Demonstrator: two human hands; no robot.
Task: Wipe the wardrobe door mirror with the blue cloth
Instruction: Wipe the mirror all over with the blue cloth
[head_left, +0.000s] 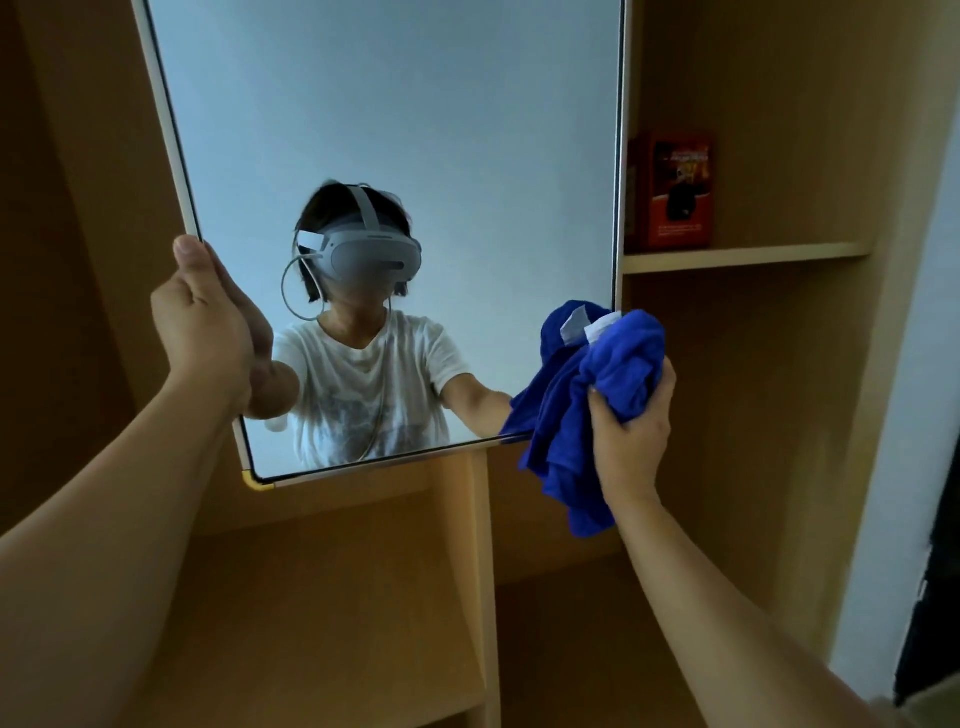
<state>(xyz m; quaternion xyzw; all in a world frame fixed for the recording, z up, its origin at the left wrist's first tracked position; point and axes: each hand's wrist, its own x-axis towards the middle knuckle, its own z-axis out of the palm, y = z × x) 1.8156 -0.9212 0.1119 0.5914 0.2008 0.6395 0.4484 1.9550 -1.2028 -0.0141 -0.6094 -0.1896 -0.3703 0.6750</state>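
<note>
Left hand: left hand (208, 332) at middle left of the frame grips the mirror's left edge, thumb up along the rim, fingers wrapped behind the door.
Mirror: mirror (389, 130) fills the upper centre – a tall panel, long axis running up and down and leaning slightly leftward in the picture, its face turned toward the person; lower left corner (255, 480) has a yellow cap.
Handling, mirror: likely stiff, smooth and breakable glass on a swinging door – best steadied by its edge, as it is now, and wiped with even, moderate pressure.
Cloth: blue cloth (587, 410) at lower right of the mirror, bunched, its upper part against the glass near the right edge, loose folds hanging below the bottom rim.
Handling, cloth: soft, light, floppy; a wad in the fist seems the right hold.
Right hand: right hand (631, 421) at middle right clenches the wadded cloth from below.
Shelf: shelf (743, 257) at upper right carries a red box (670, 192).
</note>
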